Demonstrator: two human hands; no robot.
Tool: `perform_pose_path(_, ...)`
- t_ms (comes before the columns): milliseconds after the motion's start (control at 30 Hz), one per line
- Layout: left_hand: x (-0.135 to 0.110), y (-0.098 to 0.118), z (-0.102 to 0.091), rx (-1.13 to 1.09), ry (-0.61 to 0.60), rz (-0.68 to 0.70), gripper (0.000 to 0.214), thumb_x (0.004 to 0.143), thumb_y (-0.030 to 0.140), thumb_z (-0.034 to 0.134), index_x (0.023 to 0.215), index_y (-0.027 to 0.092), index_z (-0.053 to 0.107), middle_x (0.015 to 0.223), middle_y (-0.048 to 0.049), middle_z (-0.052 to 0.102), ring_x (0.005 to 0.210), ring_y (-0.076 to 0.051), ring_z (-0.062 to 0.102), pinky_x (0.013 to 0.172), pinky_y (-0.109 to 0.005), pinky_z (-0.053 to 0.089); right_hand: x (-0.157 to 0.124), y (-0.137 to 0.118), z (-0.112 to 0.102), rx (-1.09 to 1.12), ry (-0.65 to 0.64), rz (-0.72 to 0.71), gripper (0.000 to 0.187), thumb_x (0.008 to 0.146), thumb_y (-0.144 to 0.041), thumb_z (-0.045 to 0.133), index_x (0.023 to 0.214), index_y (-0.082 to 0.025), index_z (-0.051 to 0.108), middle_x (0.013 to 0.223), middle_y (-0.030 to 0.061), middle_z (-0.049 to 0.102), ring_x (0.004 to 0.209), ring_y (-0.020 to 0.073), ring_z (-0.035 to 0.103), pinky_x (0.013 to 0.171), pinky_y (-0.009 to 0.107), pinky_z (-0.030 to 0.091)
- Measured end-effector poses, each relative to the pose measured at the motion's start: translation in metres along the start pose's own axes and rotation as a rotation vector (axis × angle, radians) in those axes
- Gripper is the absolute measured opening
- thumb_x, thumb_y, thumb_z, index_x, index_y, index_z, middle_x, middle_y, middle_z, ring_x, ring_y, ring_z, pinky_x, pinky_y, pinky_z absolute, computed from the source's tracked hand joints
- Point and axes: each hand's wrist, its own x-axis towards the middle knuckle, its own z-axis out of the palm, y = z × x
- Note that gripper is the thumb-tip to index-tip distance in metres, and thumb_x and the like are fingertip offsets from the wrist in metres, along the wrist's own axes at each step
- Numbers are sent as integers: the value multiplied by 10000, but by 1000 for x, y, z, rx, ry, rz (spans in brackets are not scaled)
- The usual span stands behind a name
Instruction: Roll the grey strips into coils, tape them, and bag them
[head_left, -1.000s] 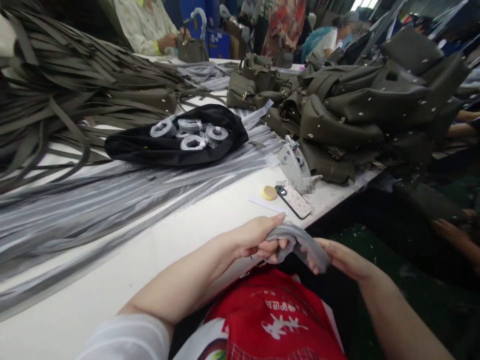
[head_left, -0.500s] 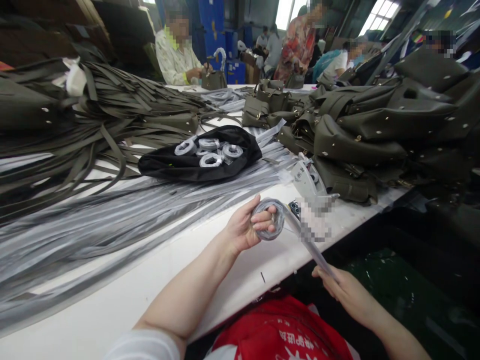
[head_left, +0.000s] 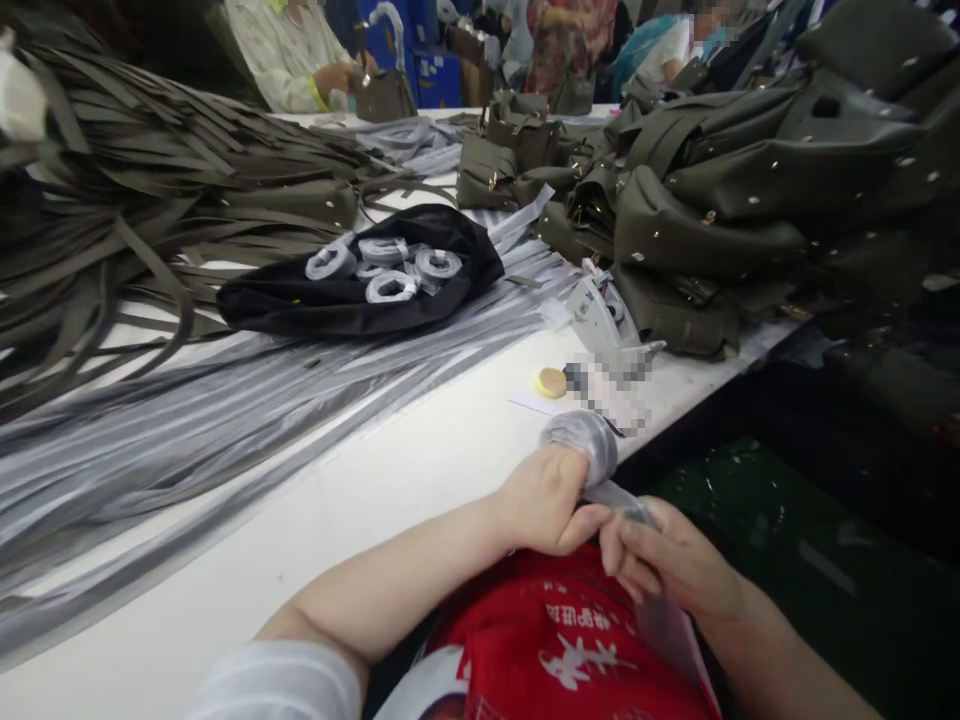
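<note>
My left hand [head_left: 544, 500] is closed round a coil of grey strap [head_left: 585, 440] wrapped in clear plastic, held just past the near edge of the white table [head_left: 420, 470]. My right hand [head_left: 664, 560] sits close beside it, fingers pinched on the loose tail of the same strap [head_left: 626, 505], which runs down over my red apron [head_left: 570, 640]. Further back, a black bag [head_left: 352, 295] lies open with several finished grey coils [head_left: 386, 265] on it.
Long grey straps [head_left: 187, 420] lie spread across the table's left. Dark olive straps [head_left: 135, 190] are heaped behind them. Olive handbags [head_left: 712, 210] pile up at the right. A small yellow disc [head_left: 551, 381] and a phone [head_left: 611, 395] lie near the edge. Other people work at the far end.
My left hand has dropped from above the table to the near edge with the coil. My right hand has come up close to it, so the stretched tail is now short.
</note>
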Motion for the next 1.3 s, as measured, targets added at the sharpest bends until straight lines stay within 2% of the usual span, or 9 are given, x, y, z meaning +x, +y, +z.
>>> perform_pose_path(200, 12, 1, 0, 242, -316, -119, 510, 925, 594, 344, 757, 177, 584, 627, -73, 585, 587, -214, 566, 615, -323, 448, -15, -9, -41, -586, 177, 122, 313, 896, -479, 568, 888, -174, 642, 702, 25, 673, 554, 141, 583, 531, 251, 467)
perform_pose_path(300, 15, -1, -2, 28, -326, -310, 550, 917, 611, 373, 584, 203, 532, 490, -22, 500, 476, -156, 492, 560, -270, 406, -16, -14, -54, -1035, 243, 36, 245, 940, -388, 517, 1032, -225, 675, 975, 71, 723, 888, 228, 645, 807, 348, 492)
perform_pose_path(433, 16, -7, -9, -592, -574, -592, 690, 874, 739, 280, 626, 179, 599, 370, 25, 424, 357, -114, 405, 494, -250, 387, -17, -7, -67, -1242, 318, 5, 295, 954, -405, 477, 1090, -245, 684, 1053, 88, 733, 954, 273, 649, 873, 404, 471)
perform_pose_path(667, 19, -12, -10, -1529, -409, -693, 602, 852, 688, 474, 796, 117, 657, 372, 72, 382, 374, -85, 416, 589, -261, 496, 0, 24, -42, -564, 301, -26, 535, 937, -643, 332, 1021, -189, 602, 601, -12, 540, 512, 146, 490, 504, 277, 412)
perform_pose_path(867, 17, -9, 3, -1889, -102, -707, 451, 898, 526, 547, 959, 90, 643, 562, 25, 495, 561, -115, 531, 584, -250, 523, 31, 45, 14, 80, 463, -2, 533, 836, -759, 407, 884, -237, 503, 612, -14, 531, 526, 153, 515, 523, 291, 476)
perform_pose_path(967, 18, -14, 5, -1826, -127, -719, 457, 861, 552, 579, 947, 105, 627, 627, 10, 523, 606, -146, 560, 579, -295, 533, 33, 44, 13, 126, 581, 7, 454, 849, -672, 514, 956, -231, 512, 599, -28, 528, 499, 138, 493, 487, 263, 446)
perform_pose_path(1067, 19, -21, 3, -1420, -62, -695, 500, 799, 587, 635, 960, 114, 637, 722, -24, 608, 639, -148, 570, 654, -306, 517, 23, 38, -7, 5, 615, 30, 474, 825, -645, 574, 982, -199, 552, 551, -47, 500, 455, 127, 459, 438, 245, 401)
perform_pose_path(1167, 17, -23, -3, -842, -52, -517, 505, 793, 501, 679, 1157, 153, 641, 954, -67, 673, 757, -143, 588, 783, -273, 480, 7, 23, -26, -323, 337, 112, 409, 818, -555, 644, 978, -179, 642, 681, 14, 644, 620, 187, 601, 600, 294, 499)
perform_pose_path(1300, 12, -14, -4, -536, -421, -243, 404, 860, 376, 606, 1238, 235, 637, 1142, -64, 680, 973, -196, 631, 913, -282, 457, -4, 4, -35, -574, 57, 170, 315, 840, -435, 660, 1048, -202, 697, 1063, 68, 721, 983, 290, 646, 890, 385, 489)
